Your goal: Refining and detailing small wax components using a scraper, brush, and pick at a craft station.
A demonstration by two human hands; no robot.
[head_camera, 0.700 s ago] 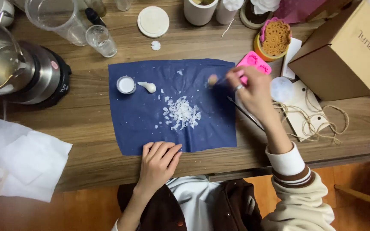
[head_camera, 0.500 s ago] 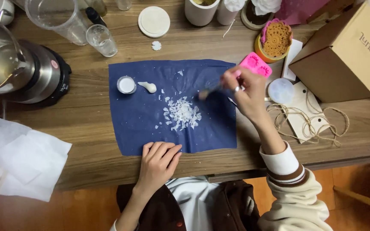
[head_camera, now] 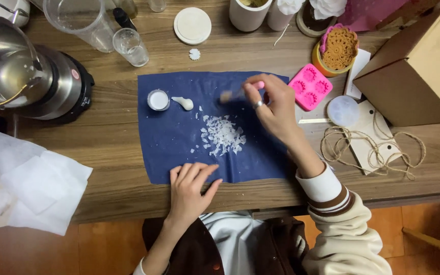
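A small brush [head_camera: 238,93], blurred in the picture, is pinched between the fingertips of the right hand [head_camera: 273,109], which is raised above the upper right part of the dark blue cloth [head_camera: 174,147]. The bristle end is pointed to the left, and it is seen just above and a little to the right of the pile of white flakes [head_camera: 222,136], not touching it as far as can be judged. The left hand [head_camera: 189,191] is laid flat with the fingers loosely spread on the lower edge of the cloth, below the pile, and the cloth is held down by it.

Some risks can be named. If the flakes are swept too strongly, they could be scattered over the edge of the cloth onto the wooden tabletop [head_camera: 118,147], where collecting is more difficult. The small white cup [head_camera: 158,100] and the white moulded piece [head_camera: 183,103], placed near the upper left of the pile, could be knocked by a wide stroke. If the left hand is lifted, the cloth may be dragged and wrinkled by the brush. The pink silicone mould [head_camera: 310,86] lies just beside the right hand and could be pushed by the wrist.
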